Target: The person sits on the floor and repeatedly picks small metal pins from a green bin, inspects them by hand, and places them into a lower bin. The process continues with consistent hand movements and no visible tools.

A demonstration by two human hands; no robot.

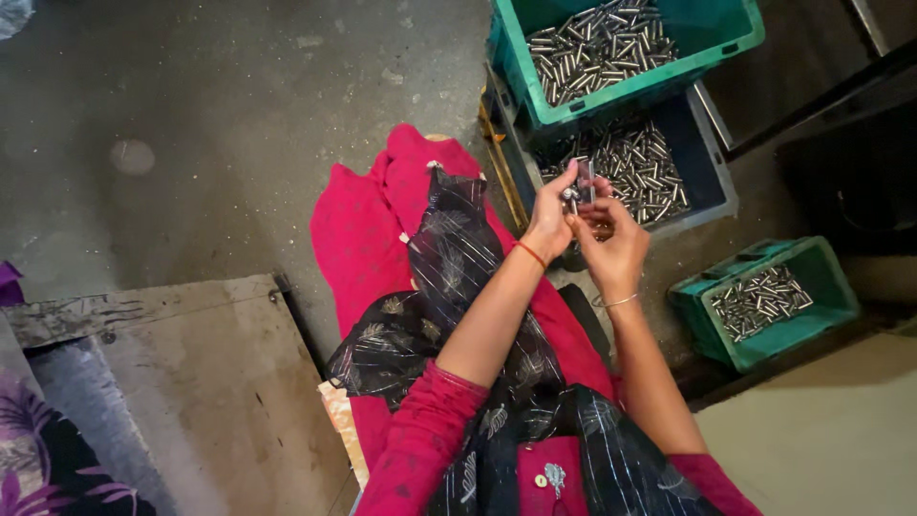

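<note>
We note the left hand [551,218] pinching a gauge [585,182] above the blue crate [712,182]; right hand [611,250] closed on small pins [570,196]; loose fingertip hold risks dropping pins onto the floor [239,115].

Floor [239,105]: bare grey concrete, stained and scuffed, one pale round patch [132,156] upper left. Lower left: worn grey slab or board [181,382] lying flat, chipped edges, dusty surface. Purple floral cloth [38,459] at the bottom-left corner, partly cut off. Right side: dark metal frame bar [821,96] running diagonally, deep shadow behind it. Lower right: plain tan flat surface [821,440], can't tell what it is. Light dim and uneven, brighter toward the left, right corner nearly black. No walls or windows in view.
</note>
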